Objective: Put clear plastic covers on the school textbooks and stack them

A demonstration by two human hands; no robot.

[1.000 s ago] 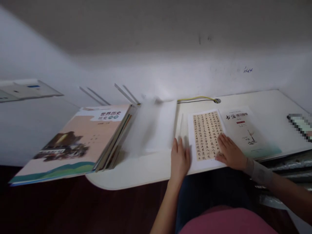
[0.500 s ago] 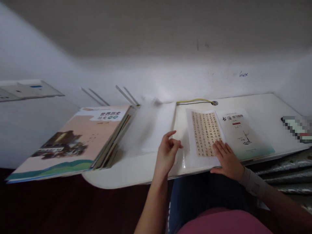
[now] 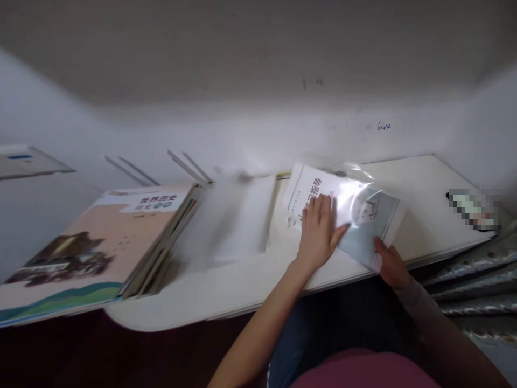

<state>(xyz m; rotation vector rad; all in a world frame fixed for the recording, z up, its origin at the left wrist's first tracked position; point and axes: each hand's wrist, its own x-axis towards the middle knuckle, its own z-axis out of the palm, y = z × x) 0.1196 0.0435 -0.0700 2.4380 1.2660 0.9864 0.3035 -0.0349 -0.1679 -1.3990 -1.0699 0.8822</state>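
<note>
A calligraphy booklet (image 3: pixel 369 215) with a white and pale green cover lies turned at an angle on the white desk (image 3: pixel 424 183), under a shiny clear plastic sleeve. My left hand (image 3: pixel 319 234) rests flat on the booklet's cover, fingers stretched out. My right hand (image 3: pixel 390 264) grips the booklet's near corner at the desk's front edge, fingers curled under it.
A stack of textbooks (image 3: pixel 97 248) with a peach history book on top overhangs the desk's left end. Blurred white sheets (image 3: pixel 238 215) lie between the stack and the booklet. A pixelated object (image 3: pixel 472 207) sits at the far right. The wall is close behind.
The booklet has been closed and turned; the page of brown calligraphy is no longer visible. My left hand moved from mid-air onto the cover. My right hand shifted to the booklet's corner.
</note>
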